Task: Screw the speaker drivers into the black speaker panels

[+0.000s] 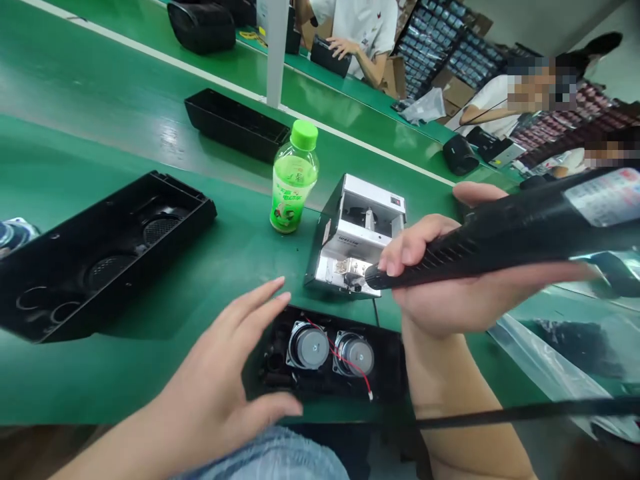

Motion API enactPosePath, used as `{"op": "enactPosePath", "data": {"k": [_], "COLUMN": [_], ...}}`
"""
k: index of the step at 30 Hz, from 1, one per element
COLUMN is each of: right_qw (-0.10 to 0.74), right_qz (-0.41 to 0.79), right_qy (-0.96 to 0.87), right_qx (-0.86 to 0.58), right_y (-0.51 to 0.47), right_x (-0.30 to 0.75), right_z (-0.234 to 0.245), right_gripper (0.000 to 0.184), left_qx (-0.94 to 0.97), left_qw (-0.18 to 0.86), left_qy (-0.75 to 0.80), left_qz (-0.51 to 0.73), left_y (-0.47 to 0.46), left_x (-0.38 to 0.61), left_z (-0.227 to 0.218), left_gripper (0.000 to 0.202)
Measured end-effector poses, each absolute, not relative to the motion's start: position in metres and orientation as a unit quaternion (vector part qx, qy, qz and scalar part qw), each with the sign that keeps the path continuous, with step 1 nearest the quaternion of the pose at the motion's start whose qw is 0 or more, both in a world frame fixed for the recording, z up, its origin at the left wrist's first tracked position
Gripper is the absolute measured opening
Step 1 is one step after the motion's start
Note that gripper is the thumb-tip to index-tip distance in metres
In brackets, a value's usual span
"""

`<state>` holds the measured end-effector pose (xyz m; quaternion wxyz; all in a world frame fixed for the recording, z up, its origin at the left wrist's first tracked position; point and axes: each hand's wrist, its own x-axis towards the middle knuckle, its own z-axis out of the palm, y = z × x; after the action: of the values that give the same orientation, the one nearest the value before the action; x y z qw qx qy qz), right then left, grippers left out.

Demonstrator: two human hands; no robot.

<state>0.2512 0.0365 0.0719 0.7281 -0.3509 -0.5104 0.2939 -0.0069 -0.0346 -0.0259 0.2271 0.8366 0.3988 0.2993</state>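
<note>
My right hand [450, 280] is wrapped round a black electric screwdriver [505, 237], held nearly level with its tip at the front of a small silver screw feeder box [357, 230]. My left hand [225, 373] is open, fingers spread, resting against the left end of a black speaker housing [385, 370] at the table's near edge. Inside that housing sit two round grey speaker drivers [330, 350] joined by red wire.
A green bottle [294, 177] stands left of the feeder. An empty black speaker shell [100, 253] lies at the left, another black tray [235, 123] farther back. Clear plastic bags [565, 353] lie at the right. Other people work across the green conveyor [125, 87].
</note>
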Motion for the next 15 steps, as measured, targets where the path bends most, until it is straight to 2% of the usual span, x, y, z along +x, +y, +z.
{"op": "enactPosePath", "data": {"k": [3,11,15], "right_qw": [0.735,0.724,0.714], "right_qz": [0.303,0.344,0.362], "right_qy": [-0.496,-0.462,-0.451], "right_qx": [-0.350,-0.381,-0.394], "right_y": [0.034,-0.037,-0.050], "right_x": [0.254,0.251,0.232], "right_z": [0.066,0.086,0.088], "right_gripper": [0.070,0.056,0.044], "left_qx": [0.855,0.875,0.877], "left_qw": [0.233,0.200,0.181], "left_qy": [0.380,0.331,0.311], "left_qz": [0.264,0.292,0.319], "left_y": [-0.053,-0.057,-0.059], "left_x": [-0.008,0.002,0.005], "left_z": [-0.042,-0.052,-0.059], "left_gripper": [0.095,0.046,0.037]}}
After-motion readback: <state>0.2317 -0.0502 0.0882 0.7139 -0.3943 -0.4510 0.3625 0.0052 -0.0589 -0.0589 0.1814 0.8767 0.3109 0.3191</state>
